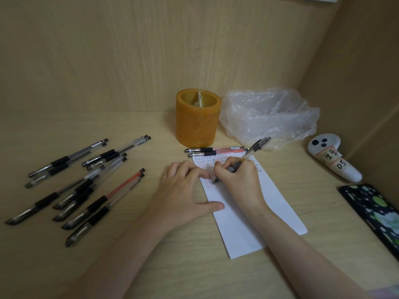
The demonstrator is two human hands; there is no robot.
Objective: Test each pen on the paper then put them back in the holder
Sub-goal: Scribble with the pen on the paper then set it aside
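A white sheet of paper lies on the desk, its top part covered with small black and red marks. My right hand grips a clear pen with its tip down on the paper. My left hand rests flat on the paper's left edge, fingers spread. An amber cylindrical holder stands upright behind the paper. Two capped pens lie side by side between holder and paper. Several capped pens lie scattered at the left.
A crumpled clear plastic bag sits right of the holder. A white controller with a taped label lies at the right, and a dark patterned phone lies near the right edge. Wooden walls close the back and right side.
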